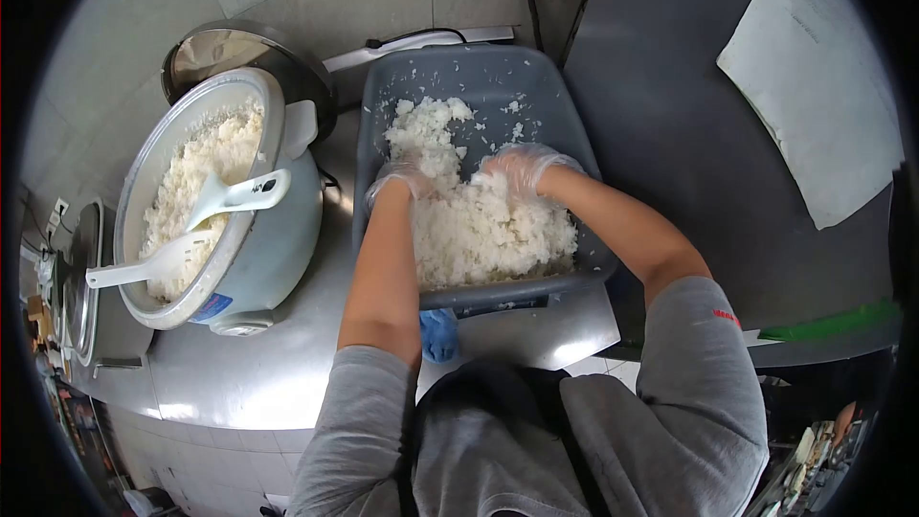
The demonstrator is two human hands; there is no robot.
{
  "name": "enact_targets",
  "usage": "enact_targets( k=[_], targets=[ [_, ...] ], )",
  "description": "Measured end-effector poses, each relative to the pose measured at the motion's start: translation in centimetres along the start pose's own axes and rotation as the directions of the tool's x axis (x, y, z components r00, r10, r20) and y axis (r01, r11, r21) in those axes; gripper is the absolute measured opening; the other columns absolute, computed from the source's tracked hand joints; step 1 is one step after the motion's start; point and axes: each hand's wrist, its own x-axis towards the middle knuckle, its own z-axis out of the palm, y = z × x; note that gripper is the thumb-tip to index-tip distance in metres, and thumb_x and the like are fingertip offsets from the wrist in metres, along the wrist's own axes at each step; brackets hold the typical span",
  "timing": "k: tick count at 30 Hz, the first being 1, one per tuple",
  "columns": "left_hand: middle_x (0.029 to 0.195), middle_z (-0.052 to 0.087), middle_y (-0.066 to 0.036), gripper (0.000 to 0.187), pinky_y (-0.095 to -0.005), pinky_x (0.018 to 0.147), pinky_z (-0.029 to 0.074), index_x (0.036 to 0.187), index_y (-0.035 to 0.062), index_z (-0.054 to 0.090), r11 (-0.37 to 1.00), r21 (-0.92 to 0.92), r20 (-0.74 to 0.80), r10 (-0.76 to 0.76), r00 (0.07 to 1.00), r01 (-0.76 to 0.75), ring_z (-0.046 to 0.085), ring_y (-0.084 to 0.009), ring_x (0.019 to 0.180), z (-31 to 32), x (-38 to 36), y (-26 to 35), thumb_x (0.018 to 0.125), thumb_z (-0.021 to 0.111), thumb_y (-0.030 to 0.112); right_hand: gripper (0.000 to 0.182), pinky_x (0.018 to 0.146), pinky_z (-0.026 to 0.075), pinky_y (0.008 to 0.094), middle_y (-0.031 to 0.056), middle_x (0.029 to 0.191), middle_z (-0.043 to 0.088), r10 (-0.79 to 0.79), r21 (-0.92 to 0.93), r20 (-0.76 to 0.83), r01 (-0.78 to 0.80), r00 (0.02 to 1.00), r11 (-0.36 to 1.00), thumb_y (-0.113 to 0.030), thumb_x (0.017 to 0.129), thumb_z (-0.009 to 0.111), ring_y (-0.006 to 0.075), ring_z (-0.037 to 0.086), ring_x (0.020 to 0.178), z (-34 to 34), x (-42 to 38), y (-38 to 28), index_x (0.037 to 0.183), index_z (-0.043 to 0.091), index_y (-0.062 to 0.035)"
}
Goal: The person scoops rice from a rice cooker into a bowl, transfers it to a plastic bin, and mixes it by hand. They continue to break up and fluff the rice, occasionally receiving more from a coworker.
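Cooked white rice fills the near part of a grey plastic tub, with a smaller clump along its far left side. My left hand, in a clear plastic glove, is sunk into the rice by the tub's left wall; its fingers are hidden. My right hand, gloved the same way, presses into the rice's far right edge, and its fingertips are buried. Loose grains stick to the tub's floor and far wall.
Left of the tub stands a large rice cooker full of rice, with a white rice paddle and a slotted white spoon on it. A round metal lid leans behind. A blue cloth lies below the tub; paper is at right.
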Motion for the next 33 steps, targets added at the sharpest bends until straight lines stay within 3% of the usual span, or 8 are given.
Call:
enact_targets(
  k=[7,10,13,18,24,27,28,33],
  targets=[
    [0.115,0.058,-0.019,0.077,-0.036,0.08,0.049,0.124,-0.0013,0.049,0.984,-0.144,0.415,-0.036,0.909,0.105,0.058,-0.0253,0.102,-1.7,1.3,0.5,0.063,0.08,0.032,0.065,0.096,0.04,0.0347,0.0171,0.12,0.055,0.301,0.493,-0.306,-0.12,0.903,0.862,-0.053,0.076,0.062,0.029,0.052,0.111,-1.7,3.4,2.7,0.126,0.05,-0.0127],
    [0.12,0.054,-0.018,0.084,-0.0375,0.085,0.046,0.125,-0.0039,0.046,0.724,-0.685,0.148,0.032,0.989,0.079,0.052,-0.0257,0.112,0.8,2.4,-0.2,0.062,0.081,0.038,0.079,0.106,0.028,0.0378,0.0184,0.138,0.038,0.488,0.794,-0.292,-0.076,0.822,0.603,-0.068,0.076,0.05,0.0323,0.037,0.128,-2.3,3.5,1.6,0.134,0.043,-0.0149],
    [0.123,0.051,-0.018,0.089,-0.037,0.09,0.042,0.128,-0.0039,0.043,0.572,-0.819,0.002,-0.071,0.997,0.043,0.047,-0.0261,0.115,-2.9,-1.9,3.9,0.062,0.08,0.043,0.075,0.107,0.027,0.0387,0.0169,0.142,0.033,0.313,0.772,-0.321,0.056,0.894,0.634,-0.066,0.078,0.049,0.0328,0.037,0.128,-2.6,3.7,2.0,0.137,0.039,-0.0199],
    [0.117,0.052,-0.017,0.079,-0.0375,0.092,0.037,0.117,0.0038,0.046,0.359,-0.927,-0.168,-0.142,0.975,-0.108,0.047,-0.0256,0.109,-3.3,0.6,4.0,0.06,0.082,0.044,0.078,0.074,0.051,0.0341,0.0144,0.126,0.047,0.169,0.92,-0.136,0.061,0.976,0.388,-0.02,0.073,0.074,0.0216,0.054,0.102,-2.6,3.1,2.4,0.139,0.033,-0.0153],
    [0.098,0.059,-0.017,0.073,-0.0353,0.082,0.046,0.126,0.0079,0.038,0.092,-0.967,-0.232,0.057,0.971,-0.236,0.058,-0.026,0.097,-2.5,-1.5,2.7,0.066,0.08,0.012,0.072,0.087,0.044,0.0458,0.0224,0.124,0.049,0.277,0.618,-0.419,0.049,0.864,0.784,-0.052,0.078,0.062,0.0324,0.054,0.105,-0.6,5.7,3.8,0.125,0.047,0.0003],
    [0.104,0.054,-0.017,0.057,-0.0342,0.071,0.049,0.125,0.006,0.036,0.12,-0.982,-0.119,0.219,0.968,-0.147,0.059,-0.0216,0.092,-3.0,-0.4,1.3,0.077,0.068,0.0,0.067,0.08,0.045,0.043,0.0182,0.108,0.06,0.434,0.813,-0.019,-0.239,0.901,0.531,-0.065,0.079,0.052,0.0288,0.058,0.093,-3.7,3.0,1.1,0.101,0.062,-0.0028],
    [0.102,0.055,-0.016,0.055,-0.0339,0.069,0.05,0.124,0.0045,0.037,0.1,-0.982,-0.134,0.207,0.969,-0.157,0.06,-0.0219,0.088,-2.9,-0.2,1.2,0.079,0.067,0.001,0.08,0.095,0.039,0.0413,0.0247,0.124,0.051,0.434,0.844,0.009,-0.239,0.901,0.48,-0.07,0.078,0.047,0.0336,0.052,0.11,-3.3,3.5,1.4,0.112,0.06,0.0009],
    [0.093,0.06,-0.013,0.043,-0.0316,0.065,0.054,0.115,-0.0032,0.05,-0.064,-0.965,-0.259,0.064,0.964,-0.255,0.061,-0.0229,0.077,-2.3,1.2,1.5,0.082,0.069,0.016,0.069,0.088,0.044,0.0423,0.0218,0.123,0.053,0.299,0.693,-0.003,-0.214,0.954,0.689,-0.059,0.077,0.058,0.0308,0.054,0.107,1.2,6.0,1.4,0.112,0.059,0.0001]
  ],
)
